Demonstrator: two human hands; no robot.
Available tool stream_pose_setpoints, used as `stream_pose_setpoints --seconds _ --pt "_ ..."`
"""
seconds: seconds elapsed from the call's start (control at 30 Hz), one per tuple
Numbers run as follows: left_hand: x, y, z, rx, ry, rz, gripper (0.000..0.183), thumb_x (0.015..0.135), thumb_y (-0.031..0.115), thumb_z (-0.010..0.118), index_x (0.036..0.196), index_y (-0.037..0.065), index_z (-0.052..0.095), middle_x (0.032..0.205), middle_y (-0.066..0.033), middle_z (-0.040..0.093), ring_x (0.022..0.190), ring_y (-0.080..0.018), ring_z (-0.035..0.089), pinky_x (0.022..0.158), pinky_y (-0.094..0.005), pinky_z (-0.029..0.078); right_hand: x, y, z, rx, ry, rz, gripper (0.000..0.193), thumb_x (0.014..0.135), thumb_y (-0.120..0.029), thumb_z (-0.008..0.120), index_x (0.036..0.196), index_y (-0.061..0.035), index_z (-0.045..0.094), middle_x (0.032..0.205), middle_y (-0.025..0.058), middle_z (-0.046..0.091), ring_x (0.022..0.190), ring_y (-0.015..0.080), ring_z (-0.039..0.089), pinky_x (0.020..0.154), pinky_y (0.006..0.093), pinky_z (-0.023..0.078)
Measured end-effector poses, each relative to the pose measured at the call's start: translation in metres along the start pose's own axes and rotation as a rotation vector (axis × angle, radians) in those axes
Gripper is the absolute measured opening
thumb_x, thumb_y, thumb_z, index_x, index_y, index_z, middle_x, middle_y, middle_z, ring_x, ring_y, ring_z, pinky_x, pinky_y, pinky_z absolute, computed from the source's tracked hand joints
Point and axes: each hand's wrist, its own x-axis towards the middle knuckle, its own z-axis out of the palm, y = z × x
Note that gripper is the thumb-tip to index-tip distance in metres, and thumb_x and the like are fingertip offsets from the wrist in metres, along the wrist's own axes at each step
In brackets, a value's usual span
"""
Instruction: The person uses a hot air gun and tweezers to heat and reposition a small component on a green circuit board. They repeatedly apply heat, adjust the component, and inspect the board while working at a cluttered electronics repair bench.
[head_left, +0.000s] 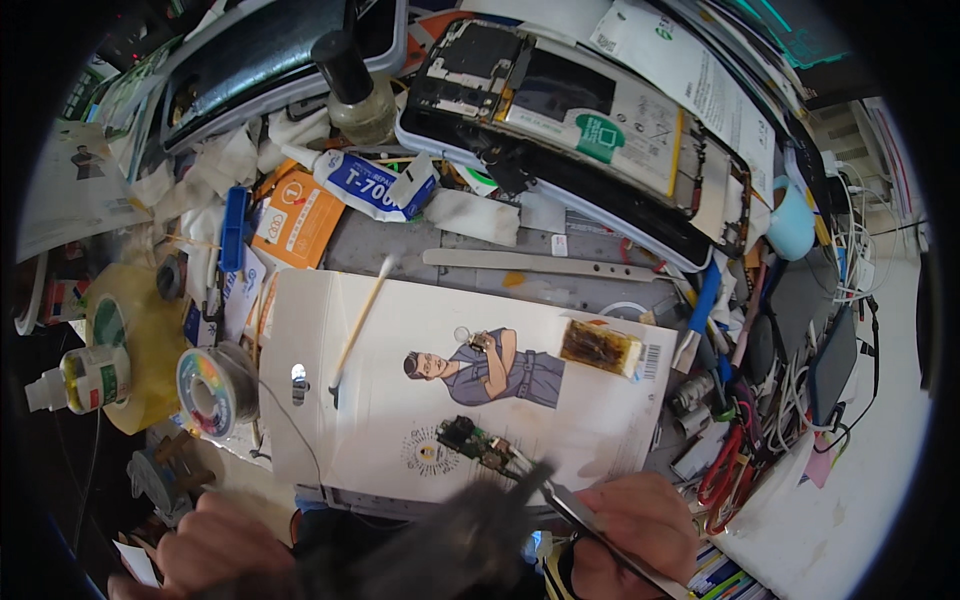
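Works at a crowded gray mat (385,240), with a white-capped bottle (95,378) at far left, lying against a roll of yellow tape (150,340). Has a spool of wire (212,395) next to it, near the left edge of a white printed card box (370,400). Curls the left hand (225,545) in the foreground, blurred; cannot tell the exact set of its fingers, nor any grip on the dark, blurred shape (410,540) beside it. Shows a cotton swab (362,315) aslant on the box, below a blue-and-white tube (375,187). Presents a small circuit board (475,447) over the box's lower middle, sloping down to the right, with tweezers (592,530) at its right end; cannot tell any contact between board and box. Farther up, includes a long metal tool (540,262) and an opened phone (590,110). Has a brown-stained amber block (600,348) on the box's right part. Pinches the tweezers between the fingers of the right hand (638,525), at lower right. Has a light-blue rounded object (792,220) near the right edge.
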Motion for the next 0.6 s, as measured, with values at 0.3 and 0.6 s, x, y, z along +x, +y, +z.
stream_pose_setpoints --seconds 0.3,0.6 --pt "0.022 -0.007 0.104 -0.275 0.005 -0.588 0.079 0.097 0.054 0.045 0.154 0.018 0.005 0.143 -0.0245 0.045 0.122 -0.0458 0.053 0.098 -0.0686 0.042 -0.017 0.0 0.006 -0.002 -0.002 -0.166 0.022 0.081 -0.004 0.066 0.1 0.0075 0.064 0.087 0.0217 0.07 0.073 0.0331 0.069 0.068 0.0375 0.057" --pt "0.016 -0.019 0.113 -0.291 0.061 -0.66 0.073 0.1 0.054 0.037 0.153 0.021 0.001 0.147 -0.0274 0.038 0.13 -0.0499 0.044 0.106 -0.0678 0.034 -0.025 -0.002 0.015 -0.081 0.043 -0.079 0.018 0.082 -0.005 0.069 0.096 0.0064 0.066 0.086 0.0227 0.07 0.073 0.0331 0.069 0.068 0.0378 0.055"
